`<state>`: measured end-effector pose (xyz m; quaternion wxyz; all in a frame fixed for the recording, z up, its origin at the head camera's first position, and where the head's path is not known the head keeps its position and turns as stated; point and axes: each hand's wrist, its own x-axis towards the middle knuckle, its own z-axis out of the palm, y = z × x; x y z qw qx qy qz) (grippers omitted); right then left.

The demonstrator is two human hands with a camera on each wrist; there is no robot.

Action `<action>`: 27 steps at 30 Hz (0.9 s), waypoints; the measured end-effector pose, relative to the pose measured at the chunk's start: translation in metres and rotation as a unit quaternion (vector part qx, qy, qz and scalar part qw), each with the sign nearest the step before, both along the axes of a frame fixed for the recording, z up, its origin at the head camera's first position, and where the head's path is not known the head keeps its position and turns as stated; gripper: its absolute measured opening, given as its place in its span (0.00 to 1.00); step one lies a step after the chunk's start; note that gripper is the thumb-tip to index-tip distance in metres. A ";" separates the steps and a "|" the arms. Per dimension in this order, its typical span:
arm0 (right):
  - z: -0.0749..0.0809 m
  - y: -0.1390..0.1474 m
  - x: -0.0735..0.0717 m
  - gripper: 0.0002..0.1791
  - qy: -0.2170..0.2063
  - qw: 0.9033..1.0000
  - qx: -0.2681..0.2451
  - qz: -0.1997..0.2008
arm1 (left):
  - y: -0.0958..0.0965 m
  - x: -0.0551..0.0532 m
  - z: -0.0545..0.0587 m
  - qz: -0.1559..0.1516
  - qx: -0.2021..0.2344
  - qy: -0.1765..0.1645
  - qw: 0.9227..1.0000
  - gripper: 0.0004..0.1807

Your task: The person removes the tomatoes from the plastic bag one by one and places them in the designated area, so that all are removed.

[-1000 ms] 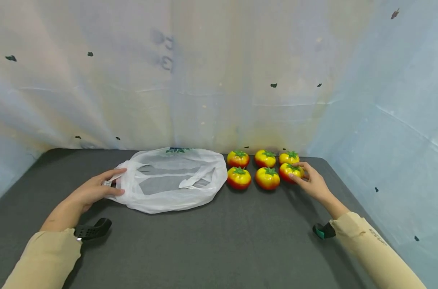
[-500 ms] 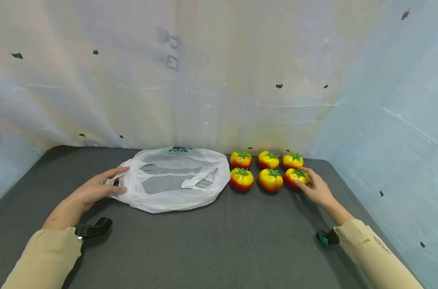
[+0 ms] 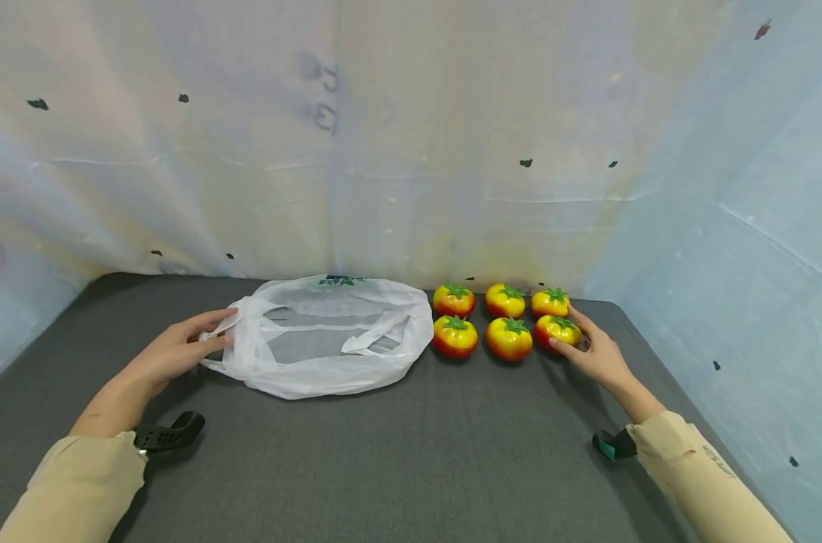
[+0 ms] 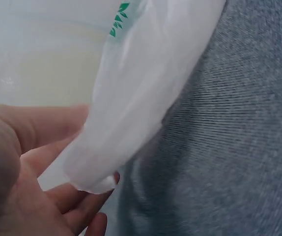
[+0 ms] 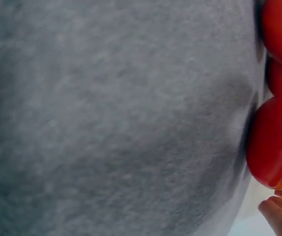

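A white plastic bag [image 3: 384, 377] lies flat at the back of the table, its mouth spread wide. My left hand [image 3: 170, 351] is at the bag's gathered left end, with thumb and fingers spread loosely on either side of it. In the left wrist view the fingers [image 4: 47, 123] stay apart around the white plastic. Several red-and-yellow tomatoes with green leafy tops stand in two rows right of the bag. Beside the front-right tomato [image 3: 556, 333] is my right hand [image 3: 597, 358], its fingers spread along the tomato's right side and thumb at its front.
The dark grey table [image 3: 397, 467] reaches toward me in front of the bag and tomatoes. A pale hanging sheet [image 3: 411, 151] rises behind the back edge, and a bluish one [image 3: 743, 226] stands along the right.
My left hand has drawn slightly leftward at the bag's end. The right fingers have come off the front-right tomato's top toward its right side. The head view has shifted slightly.
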<state>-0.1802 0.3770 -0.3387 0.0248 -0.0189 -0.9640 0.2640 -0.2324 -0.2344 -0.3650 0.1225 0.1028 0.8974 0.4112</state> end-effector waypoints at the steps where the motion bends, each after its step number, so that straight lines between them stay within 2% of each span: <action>1: 0.001 0.000 0.000 0.45 0.000 1.000 -0.004 -0.004 | 0.001 0.001 0.002 0.001 -0.007 0.008 1.000 0.37; 7: 0.009 -0.006 -0.002 0.45 0.024 0.999 -0.037 -0.007 | 0.005 0.003 0.013 0.017 -0.064 0.048 0.997 0.36; 12: 0.011 -0.020 -0.005 0.39 0.086 0.993 -0.074 -0.014 | 0.013 0.006 0.017 0.028 -0.113 0.113 0.987 0.32; 17: 0.010 -0.042 -0.009 0.30 0.158 0.981 -0.110 -0.013 | 0.020 0.011 0.016 0.030 -0.104 0.176 0.978 0.28; 20: 0.009 -0.056 -0.010 0.26 0.187 0.975 -0.118 -0.005 | 0.024 0.014 0.013 0.023 -0.100 0.216 0.971 0.27; 23: 0.009 -0.068 -0.012 0.23 0.208 0.970 -0.128 0.008 | 0.026 0.015 0.010 0.010 -0.125 0.220 0.967 0.30; 27: 0.007 -0.082 -0.013 0.21 0.221 0.964 -0.144 0.031 | 0.029 0.017 0.009 -0.012 -0.177 0.191 0.965 0.37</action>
